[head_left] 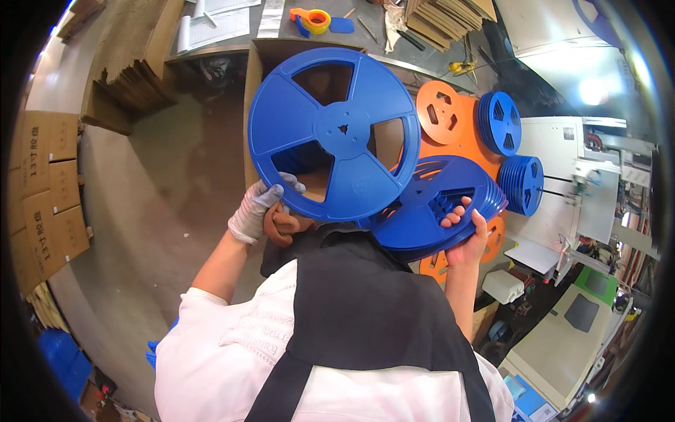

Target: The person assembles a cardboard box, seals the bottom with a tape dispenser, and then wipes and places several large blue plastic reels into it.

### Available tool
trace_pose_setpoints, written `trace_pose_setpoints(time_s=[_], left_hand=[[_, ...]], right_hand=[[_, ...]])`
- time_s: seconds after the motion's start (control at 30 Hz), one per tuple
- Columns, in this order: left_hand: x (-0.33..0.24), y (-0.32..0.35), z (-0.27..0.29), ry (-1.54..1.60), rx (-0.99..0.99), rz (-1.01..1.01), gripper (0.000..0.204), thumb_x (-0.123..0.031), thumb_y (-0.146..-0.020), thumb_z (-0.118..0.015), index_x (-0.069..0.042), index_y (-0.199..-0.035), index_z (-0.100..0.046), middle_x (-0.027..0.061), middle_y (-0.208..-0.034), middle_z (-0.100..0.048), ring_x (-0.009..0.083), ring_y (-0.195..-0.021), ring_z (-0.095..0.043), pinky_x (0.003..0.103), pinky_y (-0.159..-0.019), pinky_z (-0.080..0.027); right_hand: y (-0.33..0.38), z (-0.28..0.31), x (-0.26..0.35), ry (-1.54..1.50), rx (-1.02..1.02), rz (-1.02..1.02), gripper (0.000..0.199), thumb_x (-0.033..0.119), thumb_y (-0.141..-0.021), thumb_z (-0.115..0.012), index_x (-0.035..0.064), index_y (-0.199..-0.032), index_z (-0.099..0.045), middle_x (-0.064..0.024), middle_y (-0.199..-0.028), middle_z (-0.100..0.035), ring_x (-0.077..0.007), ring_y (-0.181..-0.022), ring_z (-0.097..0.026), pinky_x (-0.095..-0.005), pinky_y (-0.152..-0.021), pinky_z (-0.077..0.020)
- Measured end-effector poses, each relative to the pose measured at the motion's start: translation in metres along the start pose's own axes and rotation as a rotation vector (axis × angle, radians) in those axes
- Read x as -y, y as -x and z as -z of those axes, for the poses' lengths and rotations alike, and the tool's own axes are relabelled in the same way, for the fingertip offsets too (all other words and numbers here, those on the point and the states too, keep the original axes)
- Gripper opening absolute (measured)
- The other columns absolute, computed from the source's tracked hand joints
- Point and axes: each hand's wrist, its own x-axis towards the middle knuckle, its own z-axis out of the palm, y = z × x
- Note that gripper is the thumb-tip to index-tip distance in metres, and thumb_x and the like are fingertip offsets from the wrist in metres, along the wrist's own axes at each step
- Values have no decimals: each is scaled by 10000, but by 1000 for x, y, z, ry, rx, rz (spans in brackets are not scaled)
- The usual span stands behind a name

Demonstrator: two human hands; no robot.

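My left hand [254, 209], in a light glove, is closed on the lower left rim of a large blue reel [344, 130]. That reel is raised flat toward the view, with three wide openings around its hub. At its lower right, my bare right hand [469, 235] grips a tilted stack of blue reels [429, 200], with fingers through an opening and the thumb at the rim. The raised reel overlaps part of the stack. Behind the raised reel is an open cardboard box [254, 74], mostly hidden.
An orange surface [464, 144] at right bears an orange reel [437, 112] and two stacks of blue reels [500, 123]. A workbench [239, 43] at the back holds papers, tape [318, 22] and cardboard sheets [443, 21]. Cartons [49, 197] stand left; machinery [562, 330] is at right.
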Motion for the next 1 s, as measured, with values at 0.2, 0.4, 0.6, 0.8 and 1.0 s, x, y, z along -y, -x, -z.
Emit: trace_pose_setpoints(time_s=[0.2, 0.4, 0.6, 0.8, 1.0], left_hand=[[6, 6, 8, 114, -33, 24, 343, -239, -889, -659, -34, -1156, -593, 112, -1052, -655, 164, -891, -626, 254, -722, -503], [26, -23, 36, -108, -178, -58, 207, -111, -941, -558, -8, -1117, -589, 93, -1021, -651, 167, -929, -605, 294, -839, -501], [91, -92, 91, -488, -365, -21, 151, -66, -944, -536, -16, -1071, -600, 76, -931, -654, 148, -867, -595, 293, -821, -476], [119, -140, 91, -487, -323, 47, 156, -48, -948, -517, -10, -1078, -594, 76, -936, -648, 158, -871, -607, 295, -803, -483], [120, -153, 70, -730, -364, 28, 151, -21, -936, -510, -14, -1056, -602, 63, -885, -642, 142, -824, -616, 279, -772, -489]], right_hand=[[6, -10, -1, 68, -82, 21, 323, 183, -842, -567, 36, -1128, -529, -93, -893, -600, -210, -778, -580, -366, -706, -502], [7, 3, -2, 41, 43, 0, 291, 188, -831, -551, 39, -1081, -546, -72, -801, -566, -197, -720, -551, -374, -701, -492], [10, 2, -7, 25, 73, -10, 268, 211, -840, -540, 43, -1049, -548, -52, -729, -510, -174, -654, -496, -360, -673, -488], [17, 0, -8, 51, 113, 7, 287, 245, -852, -541, 37, -1050, -546, -35, -722, -487, -151, -645, -484, -342, -669, -468], [24, 3, -10, 47, 90, 27, 285, 244, -849, -541, 40, -1048, -528, -32, -711, -472, -142, -617, -455, -325, -651, -446]])
